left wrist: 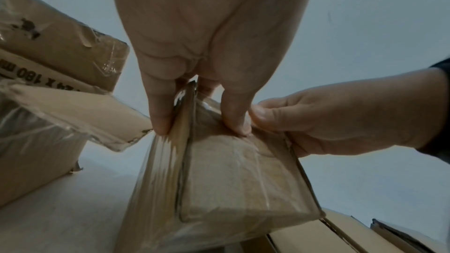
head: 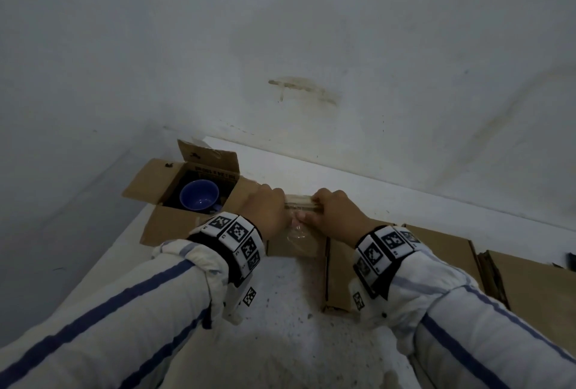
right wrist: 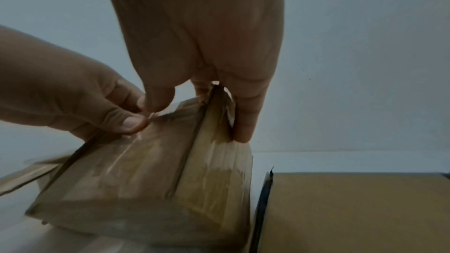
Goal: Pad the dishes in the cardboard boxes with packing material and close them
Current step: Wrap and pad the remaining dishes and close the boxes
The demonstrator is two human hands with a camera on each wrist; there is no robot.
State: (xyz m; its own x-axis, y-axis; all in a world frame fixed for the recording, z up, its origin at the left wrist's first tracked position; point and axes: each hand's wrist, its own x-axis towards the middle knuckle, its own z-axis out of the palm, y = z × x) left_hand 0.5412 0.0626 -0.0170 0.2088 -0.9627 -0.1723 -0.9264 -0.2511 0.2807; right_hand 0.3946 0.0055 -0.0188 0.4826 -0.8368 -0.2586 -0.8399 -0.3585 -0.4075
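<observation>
A small brown cardboard box (head: 293, 243) (left wrist: 231, 180) (right wrist: 136, 180), glossy with clear tape or film, stands on the white table between my hands. Its top flaps meet in an upright ridge. My left hand (head: 280, 201) (left wrist: 198, 120) pinches the ridge's left end between thumb and fingers. My right hand (head: 314, 204) (right wrist: 199, 116) pinches the right end. What the box holds is hidden. To the left an open cardboard box (head: 165, 226) (left wrist: 36, 151) holds a blue cup (head: 199, 197), its flaps spread out.
Flat, closed cardboard boxes (head: 442, 251) (right wrist: 353, 209) lie on the table to the right, close to my right wrist. The white table (head: 280, 310) ends at a pale wall just behind the boxes. The table's left edge runs past the open box.
</observation>
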